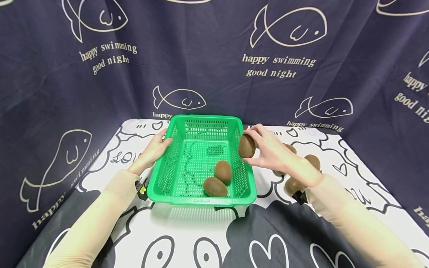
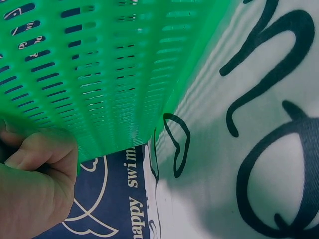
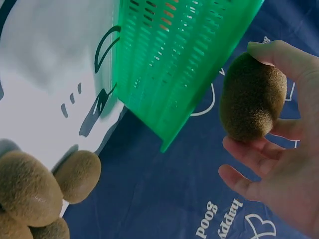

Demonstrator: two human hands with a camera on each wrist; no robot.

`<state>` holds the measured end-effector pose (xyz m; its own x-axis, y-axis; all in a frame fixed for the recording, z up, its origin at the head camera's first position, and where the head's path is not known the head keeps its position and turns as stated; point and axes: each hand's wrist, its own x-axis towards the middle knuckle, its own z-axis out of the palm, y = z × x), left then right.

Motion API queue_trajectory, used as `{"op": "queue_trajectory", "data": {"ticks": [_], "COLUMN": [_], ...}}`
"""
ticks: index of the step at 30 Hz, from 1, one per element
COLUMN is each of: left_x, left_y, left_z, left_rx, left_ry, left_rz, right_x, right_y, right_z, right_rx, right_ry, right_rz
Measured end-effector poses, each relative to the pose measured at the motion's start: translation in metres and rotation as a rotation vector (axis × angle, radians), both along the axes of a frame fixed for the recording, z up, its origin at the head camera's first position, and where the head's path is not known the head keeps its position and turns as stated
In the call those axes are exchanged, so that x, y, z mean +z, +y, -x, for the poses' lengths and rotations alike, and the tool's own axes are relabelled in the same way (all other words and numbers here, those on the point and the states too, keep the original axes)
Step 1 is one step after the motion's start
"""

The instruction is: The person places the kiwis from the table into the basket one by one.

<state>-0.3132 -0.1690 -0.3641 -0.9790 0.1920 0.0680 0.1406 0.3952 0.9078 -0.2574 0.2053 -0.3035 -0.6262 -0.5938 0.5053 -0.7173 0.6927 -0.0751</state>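
A green plastic basket (image 1: 201, 201) stands on the table, with two brown kiwis (image 1: 223, 172) lying inside towards its near right corner. My left hand (image 1: 155, 148) grips the basket's left rim; in the left wrist view its fingers (image 2: 55, 149) curl over that edge. Beside the right rim, my right hand (image 1: 268, 147) pinches a kiwi (image 1: 247, 146) between thumb and fingertips, held up off the table. The right wrist view shows this fuzzy kiwi (image 3: 253, 97) apart from the basket wall (image 3: 174, 64).
Several more kiwis (image 1: 312, 161) lie on the table right of the basket, partly hidden by my right forearm. A patterned black-and-white cloth (image 1: 187, 230) covers the table. Dark blue curtains (image 1: 214, 67) with fish drawings hang behind and at both sides.
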Motion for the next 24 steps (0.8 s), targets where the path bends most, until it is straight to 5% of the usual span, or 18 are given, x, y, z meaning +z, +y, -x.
{"op": "queue_trajectory", "data": {"ticks": [24], "left_x": [0.000], "left_y": [0.000], "left_z": [0.000], "left_rx": [-0.005], "left_ry": [0.020], "left_rz": [0.012], "right_x": [-0.016], "right_y": [-0.037], "right_z": [0.024], "right_rx": [-0.013], "right_ry": [-0.106], "right_rz": [-0.190]}}
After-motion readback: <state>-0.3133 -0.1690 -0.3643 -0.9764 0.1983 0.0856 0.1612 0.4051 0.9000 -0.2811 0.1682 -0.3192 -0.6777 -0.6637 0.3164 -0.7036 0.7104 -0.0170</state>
